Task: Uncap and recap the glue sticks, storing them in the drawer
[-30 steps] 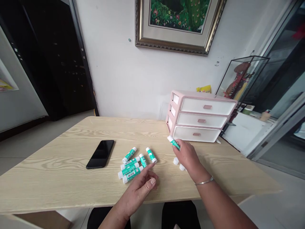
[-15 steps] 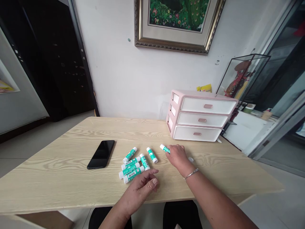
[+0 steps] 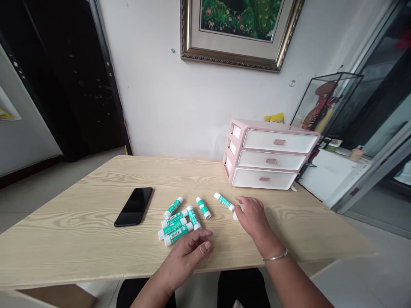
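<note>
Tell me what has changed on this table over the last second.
The right hand has let go of the green-and-white stick, which moved left and toward the person and now lies on the table, and the hand has drawn back from the pink drawer unit. The left hand, the other sticks and the black phone stayed as they were.

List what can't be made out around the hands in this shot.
Head view only:
White cap: partly hidden by the right hand.
Stick labels: print too small to read.
Drawer unit: closed fronts hide the contents.
</note>
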The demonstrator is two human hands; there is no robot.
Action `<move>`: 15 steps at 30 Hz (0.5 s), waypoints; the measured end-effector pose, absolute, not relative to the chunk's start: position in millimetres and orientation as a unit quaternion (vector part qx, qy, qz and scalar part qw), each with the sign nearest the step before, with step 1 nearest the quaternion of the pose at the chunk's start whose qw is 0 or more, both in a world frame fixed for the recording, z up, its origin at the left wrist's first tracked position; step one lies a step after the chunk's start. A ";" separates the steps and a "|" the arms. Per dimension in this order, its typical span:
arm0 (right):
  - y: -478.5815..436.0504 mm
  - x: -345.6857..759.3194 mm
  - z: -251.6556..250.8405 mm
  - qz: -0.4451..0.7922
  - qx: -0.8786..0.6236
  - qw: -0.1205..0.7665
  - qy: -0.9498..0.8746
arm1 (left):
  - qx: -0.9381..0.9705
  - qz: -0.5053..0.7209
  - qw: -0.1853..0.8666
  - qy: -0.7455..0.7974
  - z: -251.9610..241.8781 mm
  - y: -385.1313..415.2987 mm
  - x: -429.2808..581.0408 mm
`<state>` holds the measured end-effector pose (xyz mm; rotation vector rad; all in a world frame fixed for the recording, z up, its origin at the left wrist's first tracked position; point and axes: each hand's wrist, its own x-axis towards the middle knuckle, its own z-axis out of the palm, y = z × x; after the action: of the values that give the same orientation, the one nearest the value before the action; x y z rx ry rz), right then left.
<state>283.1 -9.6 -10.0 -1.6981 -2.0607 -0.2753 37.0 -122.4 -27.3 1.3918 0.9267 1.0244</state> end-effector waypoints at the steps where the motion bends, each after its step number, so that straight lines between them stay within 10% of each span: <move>1: -15.2 283.4 -11.3 -0.101 -0.612 0.243 -0.746 | 0.588 0.434 0.556 0.396 -28.7 -122.7 37.1; 15: -25.1 280.2 -29.4 -0.097 -0.583 0.214 -0.778 | 0.600 0.422 0.540 0.413 -38.3 -122.3 38.1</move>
<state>280.2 -25.1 -29.4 -1.6164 -2.1592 -0.2680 38.1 -122.3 -38.3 1.4264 0.9811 1.0039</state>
